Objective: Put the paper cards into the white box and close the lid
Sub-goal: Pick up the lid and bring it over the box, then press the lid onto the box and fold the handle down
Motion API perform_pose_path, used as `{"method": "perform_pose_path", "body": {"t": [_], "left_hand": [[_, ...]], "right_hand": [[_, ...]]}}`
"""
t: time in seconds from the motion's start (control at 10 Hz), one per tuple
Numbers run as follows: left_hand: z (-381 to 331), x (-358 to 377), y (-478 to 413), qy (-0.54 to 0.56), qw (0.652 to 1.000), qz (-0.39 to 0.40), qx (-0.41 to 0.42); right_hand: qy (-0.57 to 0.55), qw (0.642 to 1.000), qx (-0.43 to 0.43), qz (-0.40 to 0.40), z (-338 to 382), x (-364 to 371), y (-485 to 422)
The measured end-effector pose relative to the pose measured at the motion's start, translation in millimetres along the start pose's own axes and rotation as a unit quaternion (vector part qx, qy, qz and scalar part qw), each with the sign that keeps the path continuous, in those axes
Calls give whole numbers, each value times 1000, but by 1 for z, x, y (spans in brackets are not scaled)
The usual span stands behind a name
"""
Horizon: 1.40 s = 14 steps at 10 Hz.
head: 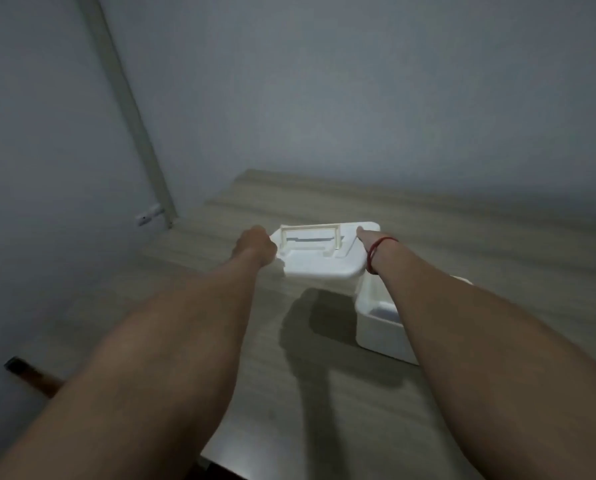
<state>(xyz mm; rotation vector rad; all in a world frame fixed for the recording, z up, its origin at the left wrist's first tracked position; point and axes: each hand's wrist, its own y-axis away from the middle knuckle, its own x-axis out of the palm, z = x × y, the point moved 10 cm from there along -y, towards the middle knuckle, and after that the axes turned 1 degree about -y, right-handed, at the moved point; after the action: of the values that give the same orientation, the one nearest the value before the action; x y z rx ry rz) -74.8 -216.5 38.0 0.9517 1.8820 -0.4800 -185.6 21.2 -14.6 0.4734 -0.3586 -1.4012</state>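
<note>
A pale grey wall backs a light wood-grain table, and a grey vertical strip runs down the wall on the left towards a small white fitting near the table's far corner. At the lower left, beyond the table edge, a dark brown piece of furniture shows only in part.

Both bare forearms reach forward over the table. The left hand is clenched on the left edge of the white lid, its fingers curled out of sight under the rim. The right hand grips the lid's right edge; only its thumb side shows, and a red string bracelet circles the wrist. The lid is held clear of the table, roughly level, casting a dark shadow on the wood beneath. A cream folding handle lies in the recess on its top.

The white box stands open on the table to the right of and nearer than the lid, partly hidden by the right forearm. Something pale lies inside it, but whether this is the paper cards cannot be told.
</note>
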Motion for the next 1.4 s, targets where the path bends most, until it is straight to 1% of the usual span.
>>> {"method": "perform_pose_path", "body": {"t": [0.1, 0.2, 0.3, 0.4, 0.5, 0.6, 0.7, 0.8, 1.0, 1.2, 1.4], "left_hand": [[-30, 38, 4, 33, 999, 31, -24], [-54, 75, 11, 40, 996, 70, -33], [-75, 113, 20, 88, 990, 97, -57], [-100, 144, 33, 128, 985, 108, -53], [-113, 167, 38, 125, 986, 100, -49], [-116, 183, 34, 161, 982, 75, -70], [-122, 194, 26, 174, 980, 65, -66], [-126, 207, 17, 174, 981, 56, -57], [-128, 220, 5, 151, 987, 36, -43], [-113, 241, 0, 166, 980, 67, -82], [-108, 244, 0, 141, 984, 66, -86]], "right_hand": [[-42, 999, 11, -3, -14, -52, -7], [-61, 998, 1, -24, -24, -102, -9], [-33, 984, -16, -173, -35, -170, -8], [15, 951, -28, -308, -45, -222, 11], [19, 934, -25, -355, -51, -244, 9], [41, 941, -21, -335, -63, -253, -10], [81, 943, -40, -320, -65, -250, -22], [116, 943, -37, -310, -72, -257, -37], [145, 945, -30, -292, -77, -256, -60], [166, 946, -17, -277, -81, -253, -72], [172, 940, -13, -294, -81, -253, -74]]}}
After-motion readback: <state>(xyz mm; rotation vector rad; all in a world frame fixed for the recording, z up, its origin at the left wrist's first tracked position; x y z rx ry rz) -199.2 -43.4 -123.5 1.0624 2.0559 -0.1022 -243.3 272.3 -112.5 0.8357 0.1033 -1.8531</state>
